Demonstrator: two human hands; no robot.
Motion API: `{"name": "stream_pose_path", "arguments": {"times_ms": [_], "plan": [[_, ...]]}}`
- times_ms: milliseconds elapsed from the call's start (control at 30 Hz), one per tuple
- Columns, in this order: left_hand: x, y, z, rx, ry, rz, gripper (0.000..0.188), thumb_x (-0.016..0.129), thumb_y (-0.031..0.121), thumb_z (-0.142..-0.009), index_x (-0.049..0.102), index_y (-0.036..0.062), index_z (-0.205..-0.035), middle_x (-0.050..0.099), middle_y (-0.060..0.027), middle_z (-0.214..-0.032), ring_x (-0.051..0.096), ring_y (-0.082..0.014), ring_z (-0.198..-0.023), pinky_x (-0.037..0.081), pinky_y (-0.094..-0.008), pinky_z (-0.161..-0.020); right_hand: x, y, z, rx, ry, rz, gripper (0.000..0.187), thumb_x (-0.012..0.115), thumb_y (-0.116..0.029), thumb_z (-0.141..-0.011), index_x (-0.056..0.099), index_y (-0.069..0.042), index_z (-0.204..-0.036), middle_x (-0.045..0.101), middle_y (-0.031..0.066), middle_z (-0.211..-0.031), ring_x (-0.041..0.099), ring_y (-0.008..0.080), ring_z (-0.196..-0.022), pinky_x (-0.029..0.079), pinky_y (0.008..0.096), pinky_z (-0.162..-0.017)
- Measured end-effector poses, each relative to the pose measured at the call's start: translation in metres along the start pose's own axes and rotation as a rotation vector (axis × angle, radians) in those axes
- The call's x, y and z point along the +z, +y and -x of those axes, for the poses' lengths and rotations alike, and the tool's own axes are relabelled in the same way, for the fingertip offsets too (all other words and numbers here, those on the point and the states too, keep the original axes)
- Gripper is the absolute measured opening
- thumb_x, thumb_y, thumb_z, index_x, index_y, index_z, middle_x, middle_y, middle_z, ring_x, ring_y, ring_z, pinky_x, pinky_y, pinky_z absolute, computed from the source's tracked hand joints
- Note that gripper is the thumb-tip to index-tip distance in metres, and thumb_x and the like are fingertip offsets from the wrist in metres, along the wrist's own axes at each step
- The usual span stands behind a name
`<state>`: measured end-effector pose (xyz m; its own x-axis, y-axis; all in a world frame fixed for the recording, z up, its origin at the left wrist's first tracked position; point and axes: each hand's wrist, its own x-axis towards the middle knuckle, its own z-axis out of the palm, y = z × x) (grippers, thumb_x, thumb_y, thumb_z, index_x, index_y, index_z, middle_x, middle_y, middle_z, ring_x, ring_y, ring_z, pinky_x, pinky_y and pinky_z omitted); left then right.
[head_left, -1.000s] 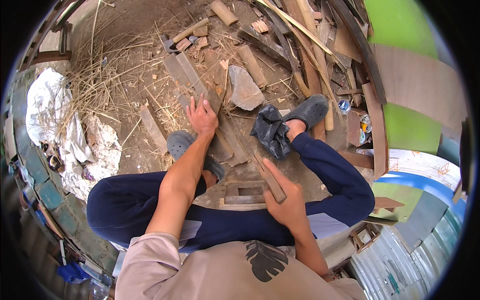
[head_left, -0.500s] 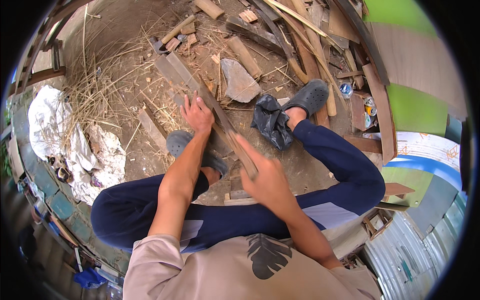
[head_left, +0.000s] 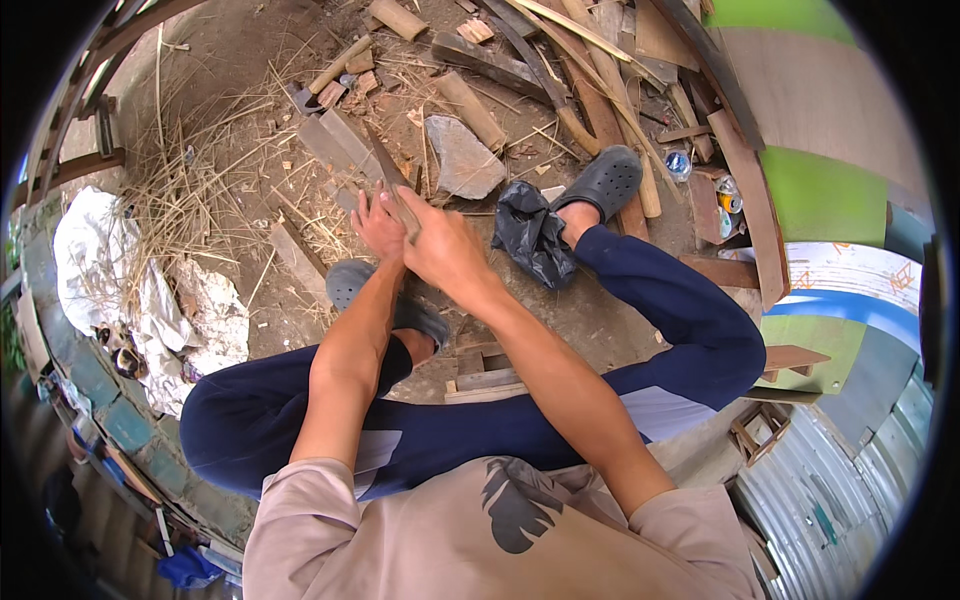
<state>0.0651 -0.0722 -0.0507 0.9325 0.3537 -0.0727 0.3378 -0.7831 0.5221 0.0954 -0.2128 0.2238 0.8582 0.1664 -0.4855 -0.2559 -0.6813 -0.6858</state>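
My right hand (head_left: 445,245) is closed round the wooden handle of a long, narrow brown-bladed tool (head_left: 385,157). The blade points away from me, nearly edge-on, so whether it is a saw or a large knife is unclear. Right beside it, my left hand (head_left: 380,227) lies with fingers spread, by a piece of wood (head_left: 345,197) partly covered by the hands. Just beyond are greyish-brown boards (head_left: 338,140) on the dirt ground. What the left palm rests on is hidden.
A flat grey stone (head_left: 463,158) and a black plastic bag (head_left: 535,235) lie right of my hands, near my clog (head_left: 603,185). Wood offcuts and poles (head_left: 490,65) are heaped beyond. Dry straw (head_left: 200,190) and a white sack (head_left: 95,235) are at left.
My right hand has moved forward and left with the tool, from near my lap to beside my left hand. Its blade now looks shorter. The left hand has barely shifted.
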Motion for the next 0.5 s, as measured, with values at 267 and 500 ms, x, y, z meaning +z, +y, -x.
{"name": "stream_pose_path", "arguments": {"times_ms": [267,500], "plan": [[-0.023,0.036,-0.005,-0.064,0.052,-0.019,0.047,0.033,0.035,-0.104,0.062,0.0133,-0.135,0.063,-0.0076,-0.134,0.042,-0.0272,-0.139,0.016,-0.0523,-0.119,-0.047,-0.006,0.105,-0.001,-0.024,-0.112,0.068,0.063,-0.007,-0.079,0.047,-0.016,-0.145,0.067,0.0299,-0.086,0.065,0.049,-0.081,0.053,0.0547,-0.073],[-0.007,0.015,-0.001,0.039,-0.021,-0.143,0.048,0.031,0.035,-0.104,0.061,0.0121,-0.135,0.061,-0.0076,-0.136,0.04,-0.029,-0.141,0.016,-0.0513,-0.119,0.013,0.023,-0.011,-0.059,0.038,-0.045,0.069,0.063,-0.007,-0.079,0.045,-0.014,-0.145,0.066,0.0307,-0.082,0.064,0.0494,-0.075,0.053,0.0543,-0.07]]}}
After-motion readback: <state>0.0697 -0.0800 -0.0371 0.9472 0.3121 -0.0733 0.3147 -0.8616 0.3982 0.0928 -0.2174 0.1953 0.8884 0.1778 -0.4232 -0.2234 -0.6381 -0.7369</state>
